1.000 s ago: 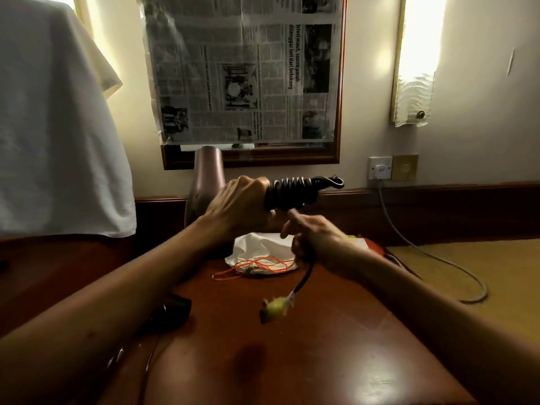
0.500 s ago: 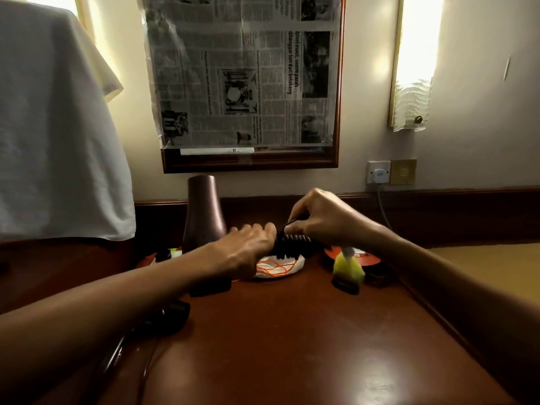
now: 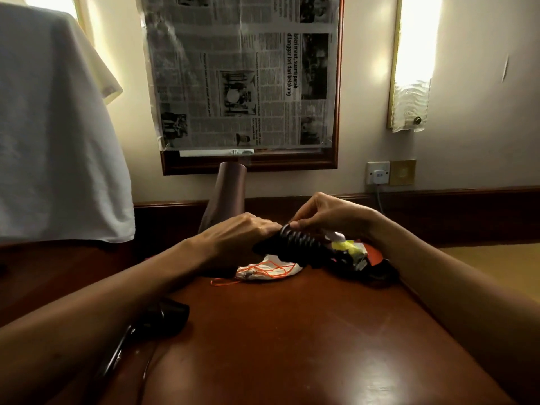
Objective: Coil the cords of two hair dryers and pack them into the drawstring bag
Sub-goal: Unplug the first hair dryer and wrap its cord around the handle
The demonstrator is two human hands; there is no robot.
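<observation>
My left hand (image 3: 233,241) grips a brown hair dryer (image 3: 226,197) whose barrel points up toward the wall. Its black cord (image 3: 304,244) is wound in tight turns around the handle. My right hand (image 3: 327,213) pinches the top of those turns with fingertips. The cord's plug, wrapped in yellow tape (image 3: 349,248), lies at the end of the coil. Under the handle lies the white drawstring bag (image 3: 271,270) with orange strings. A second, black hair dryer (image 3: 163,318) lies at the near left on the desk, its cord trailing toward me.
The wooden desk (image 3: 292,331) runs to the wall. A red object (image 3: 375,255) and dark items lie by my right wrist. A white cloth (image 3: 52,127) hangs at left. A newspaper-covered mirror (image 3: 245,77) and a wall socket (image 3: 378,172) are behind.
The dryer came down from mid-air to just above the bag. My right hand moved from below the handle to on top of the coil, and the dangling plug end is now wound in.
</observation>
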